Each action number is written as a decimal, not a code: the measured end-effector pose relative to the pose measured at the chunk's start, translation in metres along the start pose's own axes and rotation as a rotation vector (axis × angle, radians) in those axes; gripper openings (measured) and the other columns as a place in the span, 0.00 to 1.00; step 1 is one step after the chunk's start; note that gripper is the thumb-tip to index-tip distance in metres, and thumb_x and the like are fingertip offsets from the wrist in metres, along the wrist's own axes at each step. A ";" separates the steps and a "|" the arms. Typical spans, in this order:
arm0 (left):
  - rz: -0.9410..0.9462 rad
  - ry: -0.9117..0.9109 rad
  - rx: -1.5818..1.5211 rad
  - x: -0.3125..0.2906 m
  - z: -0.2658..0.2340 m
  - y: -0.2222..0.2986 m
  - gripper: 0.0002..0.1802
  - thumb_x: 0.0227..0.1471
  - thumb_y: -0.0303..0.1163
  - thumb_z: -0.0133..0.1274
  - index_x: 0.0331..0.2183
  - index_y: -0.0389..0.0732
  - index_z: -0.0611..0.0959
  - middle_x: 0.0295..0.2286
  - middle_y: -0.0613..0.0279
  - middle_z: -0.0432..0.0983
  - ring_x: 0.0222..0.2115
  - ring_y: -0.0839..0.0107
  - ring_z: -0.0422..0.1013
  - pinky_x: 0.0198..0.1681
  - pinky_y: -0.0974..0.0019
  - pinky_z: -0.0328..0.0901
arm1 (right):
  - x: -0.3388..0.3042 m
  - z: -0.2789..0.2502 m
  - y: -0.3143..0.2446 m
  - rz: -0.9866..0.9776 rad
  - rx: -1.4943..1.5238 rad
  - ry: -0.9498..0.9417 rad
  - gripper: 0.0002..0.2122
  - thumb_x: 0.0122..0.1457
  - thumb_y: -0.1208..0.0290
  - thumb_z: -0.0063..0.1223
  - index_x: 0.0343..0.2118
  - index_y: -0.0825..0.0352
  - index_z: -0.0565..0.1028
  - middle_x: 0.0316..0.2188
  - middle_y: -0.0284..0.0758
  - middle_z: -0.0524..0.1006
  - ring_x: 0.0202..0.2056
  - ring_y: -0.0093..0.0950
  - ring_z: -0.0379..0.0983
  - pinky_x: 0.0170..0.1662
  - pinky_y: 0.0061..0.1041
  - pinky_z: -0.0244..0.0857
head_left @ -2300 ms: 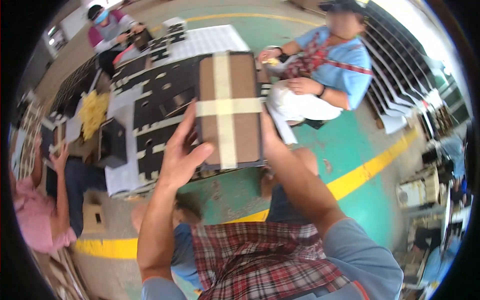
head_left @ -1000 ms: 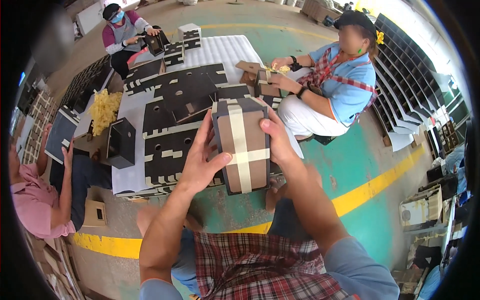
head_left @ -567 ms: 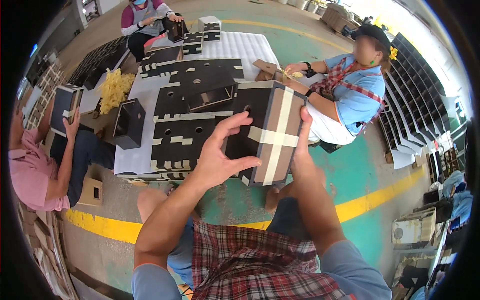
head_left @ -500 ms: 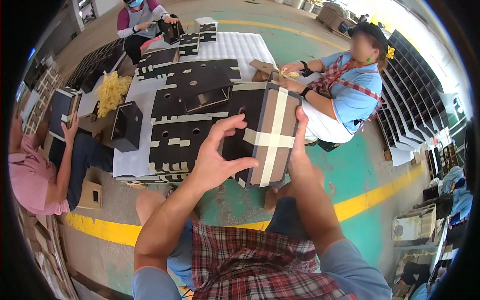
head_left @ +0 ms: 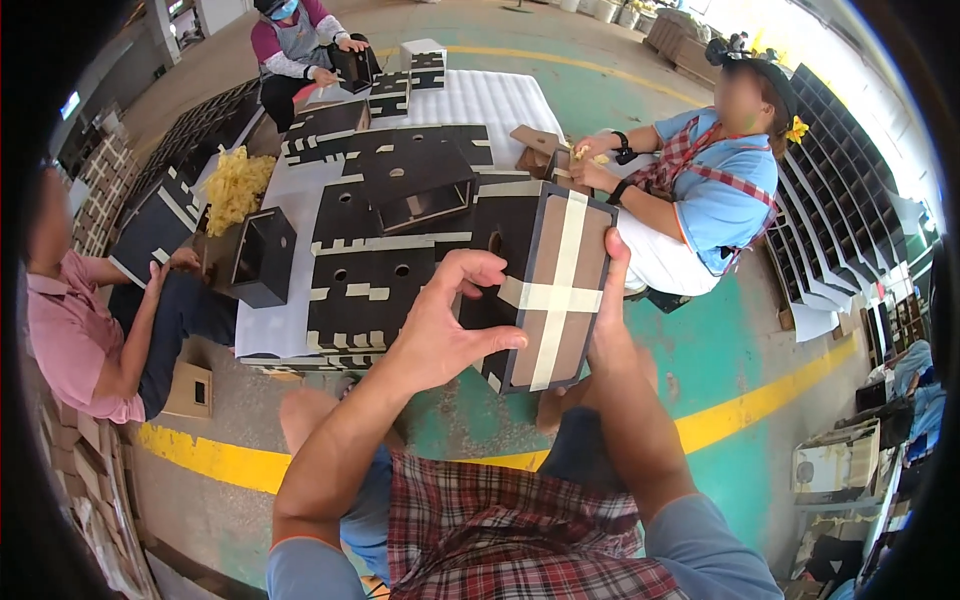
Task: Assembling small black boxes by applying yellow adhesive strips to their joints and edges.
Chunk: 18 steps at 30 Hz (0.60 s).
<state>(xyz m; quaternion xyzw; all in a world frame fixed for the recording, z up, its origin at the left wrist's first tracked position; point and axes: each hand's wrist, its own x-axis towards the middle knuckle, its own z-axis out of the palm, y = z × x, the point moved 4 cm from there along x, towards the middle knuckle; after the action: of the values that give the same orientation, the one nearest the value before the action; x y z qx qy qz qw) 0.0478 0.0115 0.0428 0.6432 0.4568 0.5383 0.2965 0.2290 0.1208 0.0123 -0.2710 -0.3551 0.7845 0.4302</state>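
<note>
Before me is a black box [head_left: 575, 345] with a brown panel facing up, crossed by two strips of pale tape. My left hand [head_left: 437, 325] is closed on its left side, the thumb on the panel's edge and the fingers bent near a round hole in the dark side. Along the opposite side, my right hand [head_left: 611, 315] supports the box, its fingers partly hidden behind it. Just beyond, an open black box [head_left: 415, 180] lies tilted on rows of black boxes [head_left: 350, 310] with pale tape tabs.
Low, white-covered table [head_left: 510, 95] ahead. Left of it are a yellow heap of tape scraps [head_left: 240, 185] and an open black box [head_left: 263, 258]. Three co-workers handle boxes: pink shirt [head_left: 85, 320], blue shirt [head_left: 725, 180], purple sleeves [head_left: 318, 15]. Dark panels [head_left: 840, 190] stand at right.
The whole view has shifted slightly. My hands keep the same hold on the taped box. At left, the pink-shirted co-worker's box has tilted, showing a broad dark face with tape tabs.
</note>
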 end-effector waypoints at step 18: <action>0.045 0.081 -0.184 -0.002 0.008 -0.014 0.33 0.41 0.28 0.77 0.48 0.41 0.77 0.47 0.63 0.73 0.49 0.72 0.71 0.54 0.63 0.69 | 0.009 -0.013 0.001 -0.067 0.121 -0.054 0.44 0.54 0.30 0.53 0.61 0.69 0.70 0.51 0.44 0.78 0.49 0.38 0.78 0.52 0.39 0.73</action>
<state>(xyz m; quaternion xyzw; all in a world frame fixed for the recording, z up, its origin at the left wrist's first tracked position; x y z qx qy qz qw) 0.0515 0.0160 0.0277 0.6010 0.4026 0.6100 0.3233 0.2340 0.1326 0.0022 -0.2112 -0.3275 0.7967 0.4619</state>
